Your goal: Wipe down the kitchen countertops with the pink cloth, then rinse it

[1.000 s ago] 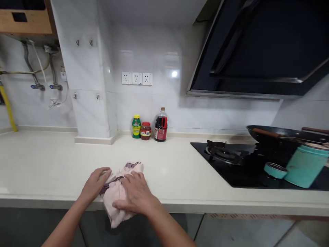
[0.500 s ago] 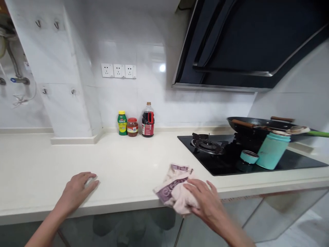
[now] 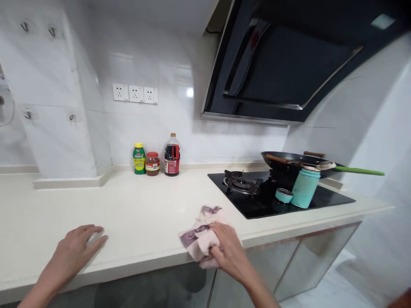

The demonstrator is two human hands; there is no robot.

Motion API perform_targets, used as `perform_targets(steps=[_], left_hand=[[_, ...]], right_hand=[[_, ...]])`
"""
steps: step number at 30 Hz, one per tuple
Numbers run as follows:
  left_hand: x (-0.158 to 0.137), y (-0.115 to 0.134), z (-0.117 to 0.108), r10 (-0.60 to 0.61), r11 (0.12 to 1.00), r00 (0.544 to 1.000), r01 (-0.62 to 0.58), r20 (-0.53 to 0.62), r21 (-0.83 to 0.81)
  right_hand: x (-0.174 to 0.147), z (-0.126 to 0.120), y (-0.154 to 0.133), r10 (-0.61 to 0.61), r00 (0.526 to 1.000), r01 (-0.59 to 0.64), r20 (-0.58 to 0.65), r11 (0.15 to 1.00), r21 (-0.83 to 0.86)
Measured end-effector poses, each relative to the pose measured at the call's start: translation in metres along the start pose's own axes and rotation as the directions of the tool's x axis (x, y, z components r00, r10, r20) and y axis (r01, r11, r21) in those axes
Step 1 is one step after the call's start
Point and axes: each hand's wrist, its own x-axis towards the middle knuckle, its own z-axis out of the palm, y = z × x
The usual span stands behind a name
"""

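Observation:
My right hand [image 3: 226, 248] is closed round a pale pink cloth [image 3: 204, 244] with purple printed bands. The cloth lies crumpled on the white countertop [image 3: 144, 214], its lower part over the front edge, left of the stove's near corner. My left hand [image 3: 75, 246] rests near the counter's front edge at the left. Its thumb and fingers are apart, and I see nothing held in it.
At the back wall stand a green bottle [image 3: 139, 159], a red-lidded jar [image 3: 152, 164] and a dark sauce bottle [image 3: 172, 156]. The black stove [image 3: 237, 205] bears a wok [image 3: 269, 159], a teal container [image 3: 305, 188] and its teal lid [image 3: 284, 196]. A range hood [image 3: 272, 72] overhangs it.
The view has turned to the right, so everything appears further left. My right hand has shifted slightly left over the cloth. My left hand still rests on the counter.

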Motion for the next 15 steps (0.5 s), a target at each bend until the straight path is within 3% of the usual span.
perform_targets(steps=[3,6,11,15], left_hand=[[0.002,-0.005,0.003,-0.007,1.0,1.0,0.007,0.012,-0.004],[0.003,-0.008,0.003,-0.008,1.0,1.0,0.008,0.012,-0.01],[0.003,-0.009,0.001,-0.008,1.0,1.0,0.008,-0.002,-0.01],[0.005,-0.01,0.004,-0.014,0.999,1.0,0.014,-0.008,-0.042]], right_hand=[[0.016,0.008,-0.018,0.024,0.999,-0.026,0.031,0.998,0.06],[0.021,0.005,-0.01,0.041,0.998,-0.045,0.049,0.996,0.082],[0.008,-0.014,0.039,0.031,0.999,-0.033,0.044,0.999,0.043],[-0.011,-0.039,0.089,0.161,0.986,-0.165,-0.049,0.982,-0.096]])
